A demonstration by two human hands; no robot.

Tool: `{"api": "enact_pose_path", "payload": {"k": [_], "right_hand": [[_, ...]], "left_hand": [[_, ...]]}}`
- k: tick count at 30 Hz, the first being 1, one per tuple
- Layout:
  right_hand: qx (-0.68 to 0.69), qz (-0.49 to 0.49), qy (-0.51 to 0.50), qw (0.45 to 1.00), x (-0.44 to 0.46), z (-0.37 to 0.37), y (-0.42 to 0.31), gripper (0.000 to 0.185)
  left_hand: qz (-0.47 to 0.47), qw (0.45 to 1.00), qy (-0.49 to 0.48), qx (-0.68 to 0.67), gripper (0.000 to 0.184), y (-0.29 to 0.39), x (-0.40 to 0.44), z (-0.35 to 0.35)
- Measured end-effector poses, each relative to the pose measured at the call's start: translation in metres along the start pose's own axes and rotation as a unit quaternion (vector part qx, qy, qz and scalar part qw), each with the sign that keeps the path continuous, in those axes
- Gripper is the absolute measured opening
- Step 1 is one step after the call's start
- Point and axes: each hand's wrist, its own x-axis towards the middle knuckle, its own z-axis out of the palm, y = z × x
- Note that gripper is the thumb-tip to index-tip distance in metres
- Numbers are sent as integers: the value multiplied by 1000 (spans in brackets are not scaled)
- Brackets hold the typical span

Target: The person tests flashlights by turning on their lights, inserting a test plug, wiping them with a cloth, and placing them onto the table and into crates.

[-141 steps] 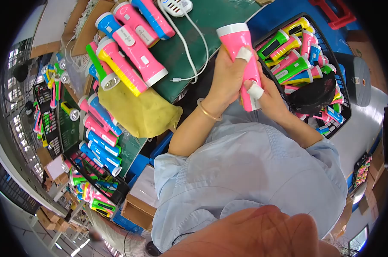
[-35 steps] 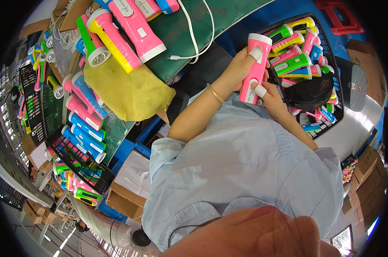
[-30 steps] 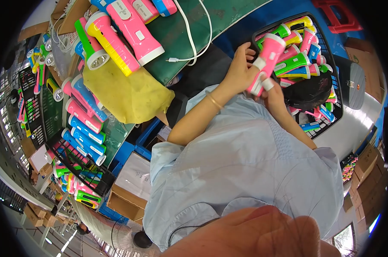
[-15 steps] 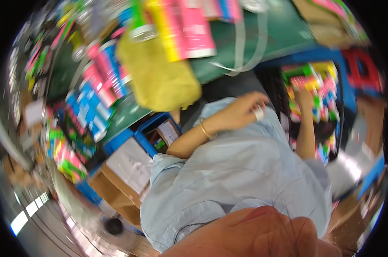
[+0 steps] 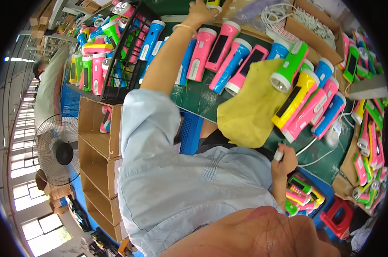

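My left hand (image 5: 200, 13) reaches across the green table (image 5: 194, 96) to the top edge of the view. Its fingers are closed round the white-rimmed end of a yellow flashlight (image 5: 213, 4), which the frame cuts off. Below that arm lies a row of flashlights, among them a pink one (image 5: 201, 55). My right hand (image 5: 284, 161) is low by the table's near edge, fingers curled, with a small white piece (image 5: 278, 153) at the thumb; whether it is held or worn I cannot tell. Near it, a yellow cloth (image 5: 245, 105) lies beside piled flashlights (image 5: 297, 99).
A black basket (image 5: 116, 73) full of flashlights stands at the left, above cardboard compartments (image 5: 95, 171) and a fan (image 5: 59, 150). White cables (image 5: 273, 17) and a carton (image 5: 322, 28) lie at the back. A bin of flashlights (image 5: 305, 195) and a red stool (image 5: 337, 217) are lower right.
The view has swung round. My left hand has gone from in front of my body to the far side of the table. My right hand has left the flashlight bin and is beside the table edge.
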Motion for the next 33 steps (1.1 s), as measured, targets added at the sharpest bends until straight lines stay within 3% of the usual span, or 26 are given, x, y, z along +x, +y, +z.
{"api": "enact_pose_path", "payload": {"k": [2, 3, 6, 7, 9, 10, 11, 13, 14, 16, 17, 18, 19, 20, 21, 23, 24, 26, 27, 28, 29, 30, 31, 33], "right_hand": [[-62, -65, -13, 996, 2, 4, 2, 4], [-77, -63, -21, 995, 3, 4, 2, 4], [-59, -61, -11, 996, 0, 4, 5, 4], [-54, -61, -9, 997, 1, 4, 4, 4], [-10, -25, -32, 999, 3, 0, 2, 4], [12, -7, -46, 999, 5, -4, 0, 5], [94, 77, -42, 992, 6, -10, -5, 8], [254, 243, -37, 935, 11, -29, -23, 15], [286, 237, -41, 928, 19, -36, -30, 24], [298, 152, 38, 942, 41, -30, -45, 33], [346, 132, 57, 927, 56, -22, -58, 36], [393, 111, 75, 910, 67, -12, -68, 41], [350, 135, -7, 927, 66, -2, -68, 43], [300, 157, -87, 937, 64, 5, -66, 47], [274, 274, -242, 890, 64, 8, -64, 43], [284, 95, -39, 953, 31, -16, -57, 30], [284, -1, 74, 956, 25, -20, -56, 25], [261, 72, -14, 963, 17, -34, -57, 34], [433, 224, -144, 861, 25, -32, -66, 35], [582, 356, -242, 690, 35, -25, -74, 36], [520, 310, -234, 761, 18, -13, -66, 42], [449, 257, -228, 824, 4, -1, -56, 48], [549, 277, -270, 741, 7, -8, -58, 51], [415, 239, -276, 834, -1, -29, -44, 41]], "left_hand": [[-103, 993, -21, 62, 71, -20, 27, 57], [-156, 986, -55, 29, 86, -3, 23, 41], [-64, 995, 9, -71, 76, -14, 33, 42], [-157, 973, 120, -120, 62, 7, 24, 18], [-100, 930, 258, -242, 46, 37, 14, -52], [-73, 932, 259, -243, 44, 47, 7, -84], [-33, 920, 297, -255, 40, 52, 5, -105], [16, 942, 203, -267, 26, 82, -22, -164], [-67, 914, 38, -398, 25, 103, -48, -188], [-82, 843, -138, -513, 30, 143, -101, -213], [-119, 890, -144, -416, 49, 124, -112, -182], [-57, 889, -155, -426, 43, 144, -146, -175], [4, 884, -165, -438, 38, 165, -180, -167], [34, 891, -195, -409, 44, 185, -206, -167], [20, 834, -202, -513, 52, 203, -227, -163], [4, 707, -243, -664, 68, 211, -258, -159], [5, 647, -282, -708, 77, 204, -264, -157], [73, 638, -281, -713, 74, 199, -282, -140], [33, 601, -331, -727, 70, 202, -295, -133], [-2, 560, -386, -733, 67, 207, -306, -129], [-107, 520, -401, -747, 58, 215, -312, -129], [-128, 504, -378, -766, 48, 219, -320, -122], [-150, 469, -376, -785, 43, 222, -319, -123], [-204, 427, -364, -803, 37, 226, -322, -123]]}}
